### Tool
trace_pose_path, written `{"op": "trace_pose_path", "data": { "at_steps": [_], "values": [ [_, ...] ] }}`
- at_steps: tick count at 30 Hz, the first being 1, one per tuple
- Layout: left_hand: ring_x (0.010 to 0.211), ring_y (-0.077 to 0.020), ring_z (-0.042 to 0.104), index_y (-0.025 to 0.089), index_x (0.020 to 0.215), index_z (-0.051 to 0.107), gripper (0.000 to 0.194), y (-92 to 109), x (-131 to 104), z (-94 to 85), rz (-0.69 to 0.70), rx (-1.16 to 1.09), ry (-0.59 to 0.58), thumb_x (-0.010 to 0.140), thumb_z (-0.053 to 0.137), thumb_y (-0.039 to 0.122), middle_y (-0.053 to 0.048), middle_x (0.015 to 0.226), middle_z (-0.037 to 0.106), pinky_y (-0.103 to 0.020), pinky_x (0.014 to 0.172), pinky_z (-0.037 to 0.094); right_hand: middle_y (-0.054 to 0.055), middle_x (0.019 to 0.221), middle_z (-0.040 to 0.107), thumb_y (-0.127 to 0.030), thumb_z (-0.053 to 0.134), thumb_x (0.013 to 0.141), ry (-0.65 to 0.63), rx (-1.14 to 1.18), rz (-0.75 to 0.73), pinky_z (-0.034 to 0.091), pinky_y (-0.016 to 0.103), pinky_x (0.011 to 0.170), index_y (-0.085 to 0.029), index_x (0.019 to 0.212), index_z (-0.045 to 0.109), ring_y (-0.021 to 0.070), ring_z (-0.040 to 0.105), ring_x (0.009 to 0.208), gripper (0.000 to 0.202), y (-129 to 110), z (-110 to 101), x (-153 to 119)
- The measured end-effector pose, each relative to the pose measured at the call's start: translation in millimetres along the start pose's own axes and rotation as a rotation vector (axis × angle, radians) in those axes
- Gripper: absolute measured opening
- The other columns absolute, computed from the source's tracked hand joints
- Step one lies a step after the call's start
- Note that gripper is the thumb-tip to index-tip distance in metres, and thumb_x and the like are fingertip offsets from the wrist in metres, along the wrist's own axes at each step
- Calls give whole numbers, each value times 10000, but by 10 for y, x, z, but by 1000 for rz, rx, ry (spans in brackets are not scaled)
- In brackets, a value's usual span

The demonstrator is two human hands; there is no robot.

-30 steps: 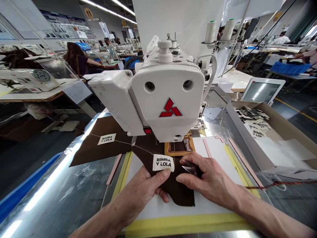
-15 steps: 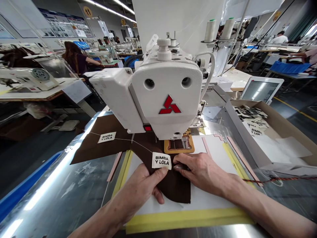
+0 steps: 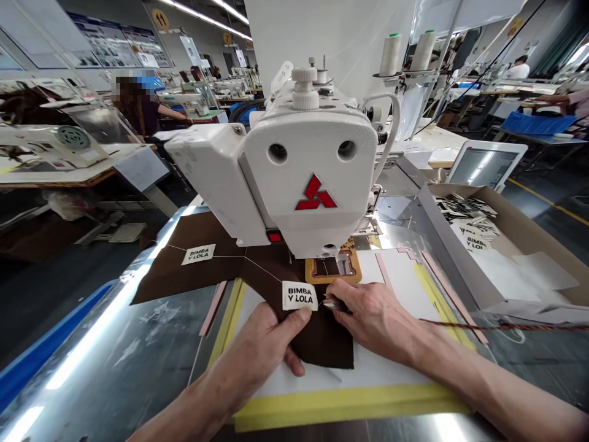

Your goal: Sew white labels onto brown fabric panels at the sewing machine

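Observation:
My left hand [image 3: 276,334] is closed on a brown fabric piece [image 3: 322,341], its thumb on top at the lower edge of a white label [image 3: 299,296] reading BIMBA Y LOLA. Just right of that label, my right hand [image 3: 368,310] is closed on small metal thread snips [image 3: 338,304], mostly hidden by the fingers. The snips' tips are beside a thread at the label's right edge. A thread runs left from the label to a second brown piece [image 3: 156,270] bearing a like label [image 3: 199,253].
A white sewing machine head [image 3: 313,166] stands over an orange clamp frame [image 3: 334,270]. To the right are a cardboard box [image 3: 543,245] of loose labels, a small screen [image 3: 485,162] and a red twisted cord [image 3: 501,327]. A blue bin edge [image 3: 50,344] lies left.
The snips' tips show more plainly beside the label. The brown piece's lower edge has risen slightly, and the red cord has shifted up near my right wrist. My left hand keeps its hold.

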State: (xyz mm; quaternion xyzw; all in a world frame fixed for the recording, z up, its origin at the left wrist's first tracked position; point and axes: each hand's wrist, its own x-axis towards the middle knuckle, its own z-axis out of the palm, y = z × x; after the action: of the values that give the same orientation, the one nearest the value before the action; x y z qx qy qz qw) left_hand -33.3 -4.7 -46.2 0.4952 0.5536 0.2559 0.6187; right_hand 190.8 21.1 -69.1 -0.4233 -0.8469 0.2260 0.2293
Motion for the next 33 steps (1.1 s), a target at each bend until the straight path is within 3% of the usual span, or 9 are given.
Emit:
{"op": "trace_pose_path", "data": {
  "at_steps": [14, 24, 33],
  "values": [
    [696, -206, 638, 121, 1132, 724, 471, 65, -26, 23, -14, 31, -32, 969, 635, 554, -92, 920, 650, -295, 502, 613, -24, 835, 676, -161, 554, 984, 25, 55, -34, 428, 239, 606, -219, 1009, 569, 125, 595, 643, 65, 14, -13, -12],
    [693, -201, 621, 118, 1167, 720, 456, 57, -4, 21, -11, 20, -25, 953, 656, 516, -90, 909, 654, -297, 497, 622, -28, 830, 677, -115, 611, 893, -1, -19, -74, 412, 244, 598, -231, 1020, 564, 130, 603, 635, 179, 15, -25, -15],
    [679, -191, 609, 122, 1156, 717, 433, 43, -6, 24, -6, 36, -18, 966, 633, 501, -81, 903, 640, -296, 486, 614, -14, 860, 677, -108, 626, 899, 0, -114, -138, 340, 276, 566, -210, 1022, 563, 149, 612, 659, 171, 35, -13, -9]
  ]
}}
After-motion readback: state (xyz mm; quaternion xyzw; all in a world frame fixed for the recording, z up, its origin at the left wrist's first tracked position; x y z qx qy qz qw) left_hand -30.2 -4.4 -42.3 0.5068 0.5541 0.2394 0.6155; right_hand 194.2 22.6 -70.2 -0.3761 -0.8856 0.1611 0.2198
